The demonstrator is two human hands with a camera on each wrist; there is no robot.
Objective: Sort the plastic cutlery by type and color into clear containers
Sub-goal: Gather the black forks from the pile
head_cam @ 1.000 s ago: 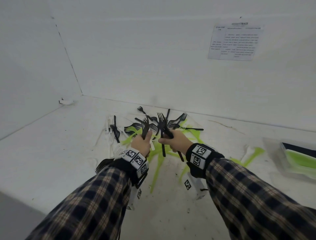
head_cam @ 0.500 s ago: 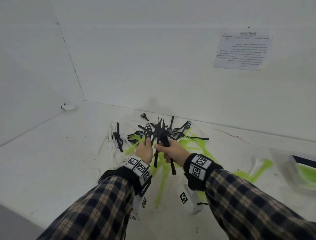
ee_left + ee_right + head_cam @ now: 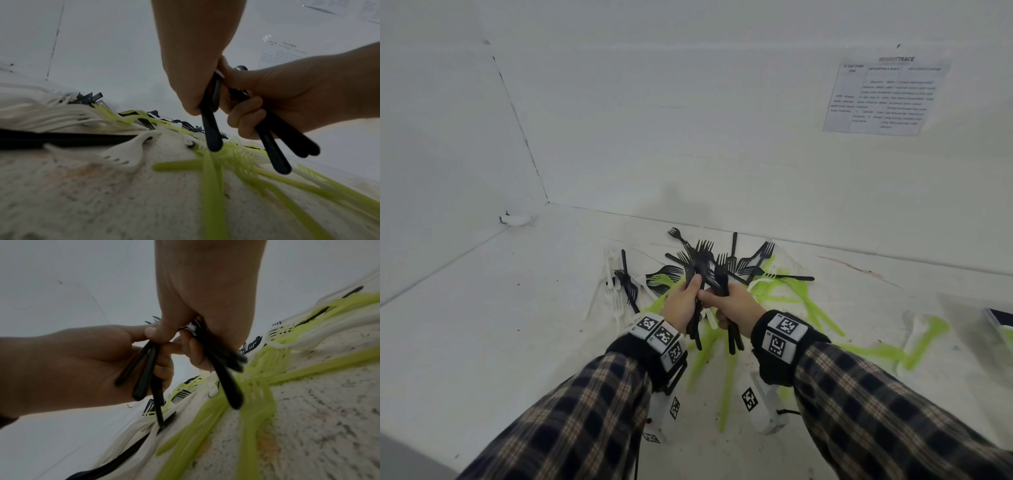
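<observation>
1. Left hand (image 3: 681, 303): fingers curled round a few black forks (image 3: 697, 274), tines up, handles hanging below the fist.
2. Right hand (image 3: 732, 305): clenched on a second bundle of black forks (image 3: 722, 274), tines up; its thumb meets the left thumb, so the two fists touch above the pile.
3. Loose black forks (image 3: 753, 260): scattered on the white table (image 3: 482, 325) just behind the hands, near the back wall.
4. Green cutlery (image 3: 808, 308): long pieces spread under and right of the hands.
5. White forks (image 3: 609, 277): a cluster left of the hands, mixed with a few black pieces.
6. Clear container (image 3: 996, 329): far right edge of the table, well apart from the pile, holding green and dark items.
7. Printed sheet (image 3: 883, 96): fixed to the back wall, upper right.
</observation>
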